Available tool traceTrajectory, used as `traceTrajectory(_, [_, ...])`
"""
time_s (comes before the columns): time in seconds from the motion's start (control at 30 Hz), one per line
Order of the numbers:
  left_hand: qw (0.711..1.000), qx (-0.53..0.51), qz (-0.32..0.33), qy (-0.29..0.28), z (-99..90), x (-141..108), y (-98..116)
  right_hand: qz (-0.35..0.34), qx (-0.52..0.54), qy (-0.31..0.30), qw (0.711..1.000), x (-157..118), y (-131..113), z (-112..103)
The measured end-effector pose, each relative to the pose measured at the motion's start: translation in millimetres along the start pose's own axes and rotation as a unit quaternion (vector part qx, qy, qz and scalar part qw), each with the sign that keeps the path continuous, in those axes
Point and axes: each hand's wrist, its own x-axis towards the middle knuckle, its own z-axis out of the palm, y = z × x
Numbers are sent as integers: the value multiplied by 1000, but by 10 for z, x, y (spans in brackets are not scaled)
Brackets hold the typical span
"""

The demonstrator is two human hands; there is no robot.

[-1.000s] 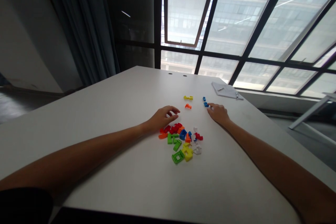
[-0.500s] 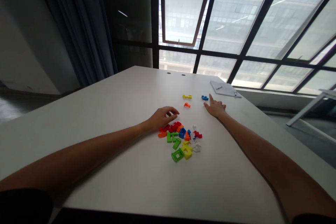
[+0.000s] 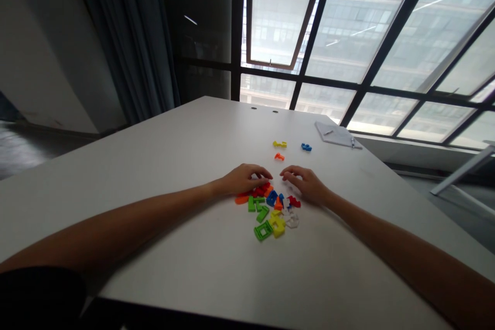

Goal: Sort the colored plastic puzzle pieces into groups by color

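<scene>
Several small plastic pieces lie in a loose pile on the white table, among them a green square piece, a yellow piece, a blue piece and a clear piece. My left hand rests at the pile's upper left over the red pieces, fingers curved and apart, with nothing seen in them. My right hand is at the upper right of the pile, fingers bent and apart, above a small red piece. It holds nothing visible.
Beyond the hands lie a yellow piece, an orange piece and a blue piece, apart from one another. White paper with pens lies at the table's far right. Windows and a dark curtain stand behind.
My right hand has come back from beside the far blue piece to the pile. My left hand has shifted slightly right and down over the red pieces. The view has turned a little.
</scene>
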Motion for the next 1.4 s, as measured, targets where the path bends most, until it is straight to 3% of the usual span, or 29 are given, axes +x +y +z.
traceTrajectory(0.1, [1000,-10,-12,-8,-3,-2,18,-9,-14,-85,996,-3,-238,49])
traceTrajectory(0.23, [1000,-14,-20,-7,6,-2,29,-22,-54,-103,993,-31,-329,109])
traceTrajectory(0.37, [1000,-8,-18,-10,4,-13,62,16,7,-76,997,-53,-262,158])
traceTrajectory(0.5, [1000,-5,-7,-14,-8,-27,88,85,135,0,987,-22,-198,215])
traceTrajectory(0.67, [997,63,44,-12,-1,-3,27,86,206,77,972,19,-200,337])
traceTrajectory(0.77, [998,36,42,-5,3,8,-12,73,230,89,966,15,-236,399])
traceTrajectory(0.93, [999,-37,-24,4,7,-7,-5,58,229,97,967,-6,-288,405])
traceTrajectory(1.13, [999,-11,-8,33,43,5,-18,53,294,52,953,-1,-305,375])
traceTrajectory(1.4, [998,-41,-5,50,19,0,-35,20,246,126,961,-9,-236,399])
